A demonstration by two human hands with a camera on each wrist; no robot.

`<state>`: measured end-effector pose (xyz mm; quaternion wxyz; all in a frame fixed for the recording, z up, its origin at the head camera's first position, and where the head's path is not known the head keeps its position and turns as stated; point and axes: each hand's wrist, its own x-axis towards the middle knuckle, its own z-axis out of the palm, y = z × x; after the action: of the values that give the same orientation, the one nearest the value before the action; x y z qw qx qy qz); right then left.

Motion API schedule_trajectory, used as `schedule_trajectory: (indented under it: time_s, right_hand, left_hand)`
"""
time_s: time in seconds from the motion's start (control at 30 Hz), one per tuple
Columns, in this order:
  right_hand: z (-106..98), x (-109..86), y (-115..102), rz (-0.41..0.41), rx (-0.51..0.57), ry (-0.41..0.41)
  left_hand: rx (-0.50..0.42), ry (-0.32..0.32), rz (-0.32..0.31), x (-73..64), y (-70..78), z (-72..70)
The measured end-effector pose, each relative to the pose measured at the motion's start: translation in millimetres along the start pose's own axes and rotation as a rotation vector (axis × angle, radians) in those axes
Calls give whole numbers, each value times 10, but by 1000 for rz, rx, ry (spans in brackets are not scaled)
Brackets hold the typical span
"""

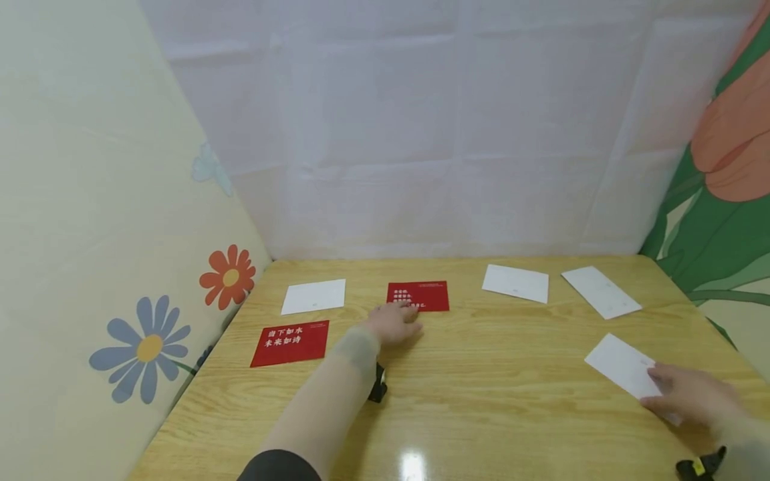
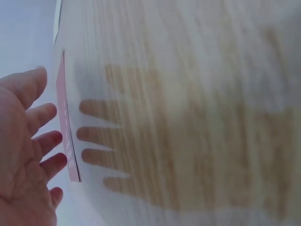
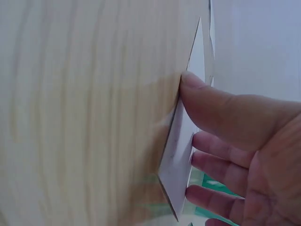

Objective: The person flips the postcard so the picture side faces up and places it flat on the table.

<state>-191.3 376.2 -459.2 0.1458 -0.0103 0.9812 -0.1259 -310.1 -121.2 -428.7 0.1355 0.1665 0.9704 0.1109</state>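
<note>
My left hand [image 1: 394,322] is over the near edge of a red card [image 1: 433,295] with white Chinese writing, covering part of it. In the left wrist view its fingers are spread and hold nothing, beside the red card [image 2: 66,117]; whether they touch it I cannot tell. My right hand [image 1: 688,394] grips a white card [image 1: 622,364] at the right of the table. The right wrist view has the thumb on one long edge of this white card [image 3: 181,141] and fingertips at the opposite edge. Whether the card is lifted is unclear.
Another red card [image 1: 290,344] with white writing lies at the left. Behind it is a white card [image 1: 314,296]. Two more white cards, one back right of centre [image 1: 515,283] and one slanted farther right [image 1: 601,292], lie on the wooden table [image 1: 481,394]. A white cloth [image 1: 421,133] hangs behind.
</note>
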Motion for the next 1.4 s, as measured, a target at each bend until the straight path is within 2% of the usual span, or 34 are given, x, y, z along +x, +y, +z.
schedule_trajectory:
  time_s: [0.17, 0.3, 0.8, 0.93, 1.17, 1.4]
  right_hand:
    - [31, 15, -190, -121, -21, 61]
    - [45, 41, -377, -191, -23, 68]
    - [98, 179, -1123, -311, -33, 40]
    - [126, 211, -1318, -356, -48, 40]
    - [188, 256, -1623, -411, -38, 36]
    - [236, 262, -1893, -440, -8, 25]
  left_hand:
    - [-21, 47, 27, -28, 24, -3]
    - [-42, 76, 48, -54, 44, 29]
    - [-145, 75, 95, -264, 188, 113]
    - [-166, 65, 115, -308, 274, 114]
    - [-263, 22, 121, -337, 399, 163]
    - [-225, 49, 139, -336, 439, 217]
